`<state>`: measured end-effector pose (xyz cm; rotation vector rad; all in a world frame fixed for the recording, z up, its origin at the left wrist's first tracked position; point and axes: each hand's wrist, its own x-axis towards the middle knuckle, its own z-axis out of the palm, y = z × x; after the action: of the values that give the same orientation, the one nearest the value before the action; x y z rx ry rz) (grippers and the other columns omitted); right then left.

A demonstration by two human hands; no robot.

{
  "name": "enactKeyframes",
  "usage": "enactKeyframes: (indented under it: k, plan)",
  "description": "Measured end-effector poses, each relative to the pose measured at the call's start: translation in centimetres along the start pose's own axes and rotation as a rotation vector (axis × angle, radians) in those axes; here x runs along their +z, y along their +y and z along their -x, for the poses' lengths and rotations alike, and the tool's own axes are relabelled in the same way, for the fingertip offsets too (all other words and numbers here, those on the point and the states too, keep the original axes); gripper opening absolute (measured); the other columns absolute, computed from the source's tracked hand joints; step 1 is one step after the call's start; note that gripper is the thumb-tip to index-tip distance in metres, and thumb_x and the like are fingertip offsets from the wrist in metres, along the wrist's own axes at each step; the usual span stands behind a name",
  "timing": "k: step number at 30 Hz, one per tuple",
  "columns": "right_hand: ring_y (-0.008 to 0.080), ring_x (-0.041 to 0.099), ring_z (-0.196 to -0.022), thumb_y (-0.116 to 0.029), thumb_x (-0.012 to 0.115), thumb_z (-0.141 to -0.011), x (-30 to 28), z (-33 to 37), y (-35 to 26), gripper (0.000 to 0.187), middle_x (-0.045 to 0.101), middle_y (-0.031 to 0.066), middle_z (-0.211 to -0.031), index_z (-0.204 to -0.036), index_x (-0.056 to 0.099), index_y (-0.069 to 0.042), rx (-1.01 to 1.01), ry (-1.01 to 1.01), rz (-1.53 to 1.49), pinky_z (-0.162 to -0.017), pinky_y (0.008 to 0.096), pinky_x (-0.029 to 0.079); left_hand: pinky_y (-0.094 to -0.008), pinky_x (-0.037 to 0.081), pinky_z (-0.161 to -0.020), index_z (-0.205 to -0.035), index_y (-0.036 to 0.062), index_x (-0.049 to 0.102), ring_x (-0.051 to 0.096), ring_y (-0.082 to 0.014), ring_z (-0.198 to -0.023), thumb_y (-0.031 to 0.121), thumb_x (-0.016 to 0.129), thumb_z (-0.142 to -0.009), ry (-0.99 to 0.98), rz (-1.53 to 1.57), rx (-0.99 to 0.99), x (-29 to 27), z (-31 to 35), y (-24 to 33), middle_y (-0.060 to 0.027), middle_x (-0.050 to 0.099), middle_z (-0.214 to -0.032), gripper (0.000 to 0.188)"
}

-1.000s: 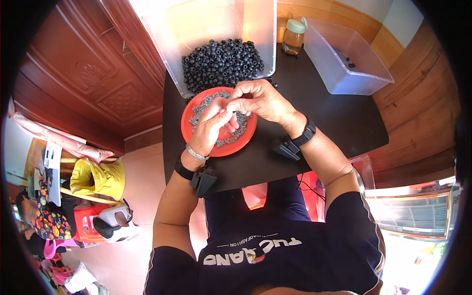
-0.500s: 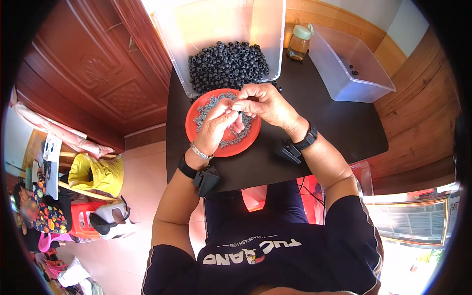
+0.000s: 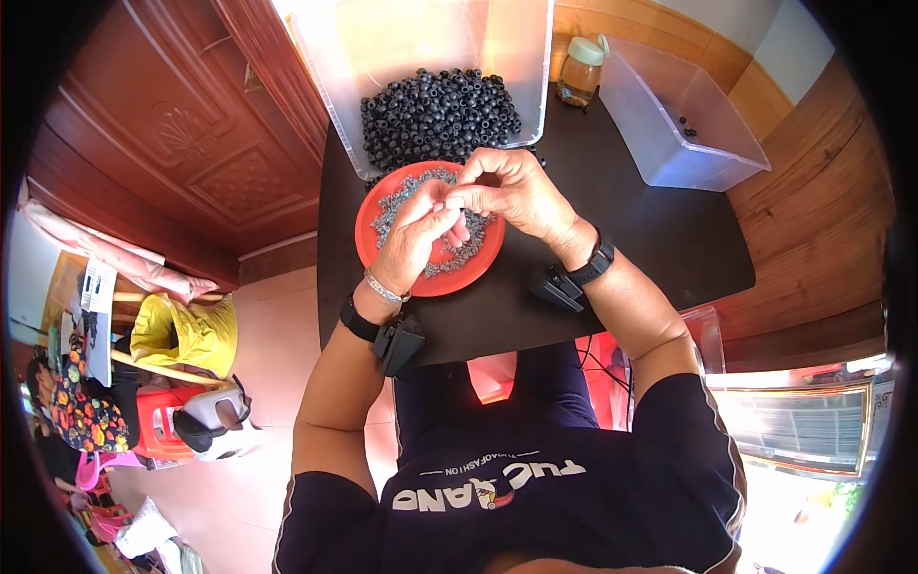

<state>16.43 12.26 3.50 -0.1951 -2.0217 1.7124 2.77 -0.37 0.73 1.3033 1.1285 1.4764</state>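
Our left hand (image 3: 415, 230) and right hand (image 3: 524, 199) meet, fingertips touching, thumbs and forefingers narrowed into a pinch. What sits between them is too small and hidden for us to make out, so we cannot tell whether either hand grips a piece. Directly beneath our hands is a red dish (image 3: 367, 254), with small grey bits (image 3: 390, 207) spread around its inside. Just beyond our hands, a clear tub (image 3: 421, 38) lies open toward us, holding a large heap of black beads (image 3: 440, 115). Farther off, beyond and to the right of our right hand, stands a clear bin (image 3: 703, 170) with only a few black pieces (image 3: 688, 129) in it; a lidded jar (image 3: 579, 73) is just beside it. All rest on a dark table (image 3: 650, 234). We judge that handwork on one piece is midway, with plenty of grey bits left; whether the heaped beads are finished, we cannot tell.
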Motion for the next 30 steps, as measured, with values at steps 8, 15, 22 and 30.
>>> enactKeyframes:
  k: [8,15,22,30]
  plan:
    - [0.0088,0.061,-0.075,-0.006,0.076,-0.075,1.0,0.0,0.0,0.018,0.06,0.002,-0.081,-0.089,0.066,-0.003,-0.212,0.055,0.184,-0.068,0.0247,0.05,-0.0269,0.047,-0.068,-0.108,0.0012,0.052,0.058,-0.0154,-0.076,0.02,0.044,-0.096,0.053,0.323,-0.059,-0.7,-0.1,0.1,-0.0066,0.057,-0.086,0.024]
    - [0.0178,0.061,-0.079,0.002,0.074,-0.072,1.2,0.0,0.3,0.025,0.061,0.0059,-0.084,-0.096,0.067,-0.004,-0.447,0.094,0.427,-0.071,0.0286,0.05,-0.029,0.048,-0.066,-0.107,0.0006,0.053,0.061,-0.0199,-0.075,0.02,0.045,-0.095,0.051,0.56,-0.125,-1.1,-0.1,-0.7,-0.0078,0.059,-0.085,0.024]
    - [0.0218,0.062,-0.08,-0.001,0.074,-0.071,1.2,0.1,0.4,0.028,0.062,0.0069,-0.084,-0.097,0.068,-0.008,-0.447,0.137,0.601,-0.07,0.0317,0.052,-0.0288,0.047,-0.064,-0.103,0.0026,0.054,0.059,-0.0186,-0.072,0.02,0.045,-0.095,0.142,0.519,-0.181,-0.7,-0.4,-0.7,-0.0078,0.059,-0.083,0.021]
    - [0.0154,0.062,-0.078,-0.013,0.073,-0.08,-2.0,-1.6,1.2,0.015,0.065,0.0067,-0.085,-0.089,0.068,-0.003,-0.371,0.345,0.591,-0.07,0.028,0.05,-0.0319,0.046,-0.067,-0.096,0.0023,0.055,0.058,-0.0218,-0.075,0.023,0.046,-0.094,0.147,0.629,-0.105,-2.8,-0.1,-0.4,-0.0078,0.056,-0.083,0.023]
